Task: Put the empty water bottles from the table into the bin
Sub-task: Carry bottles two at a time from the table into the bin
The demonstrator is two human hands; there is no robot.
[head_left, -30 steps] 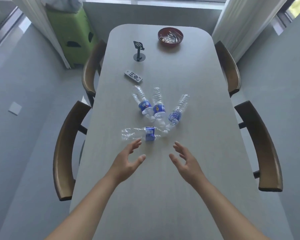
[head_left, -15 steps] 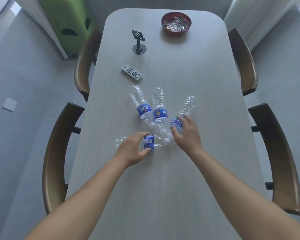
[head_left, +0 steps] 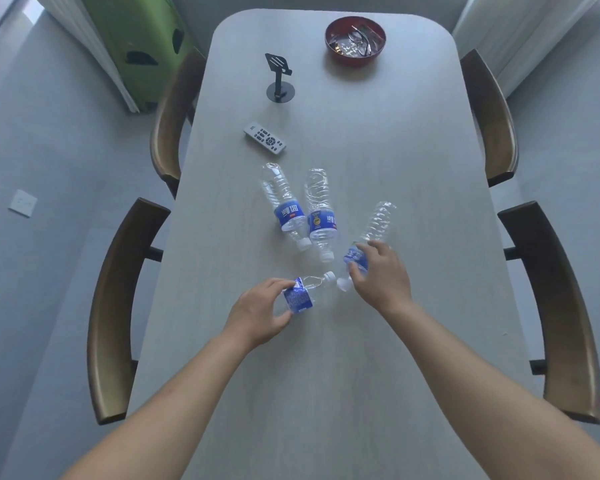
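Several clear, empty water bottles with blue labels are on the grey table. My left hand grips the nearest bottle round its labelled middle, its white cap pointing right. My right hand holds a second bottle near its label, its body angled away to the upper right. Two more bottles lie side by side beyond the hands, the left one and the middle one, caps toward me. A green bin stands on the floor at the far left.
A white remote, a black stand and a red bowl holding glasses sit farther up the table. Wooden chairs flank the table, two on the left and two on the right. White curtains hang at both far corners.
Both hands reached forward from open air onto the bottles. The left hand closed round the nearest bottle and turned it; the right hand closed on the rightmost bottle.
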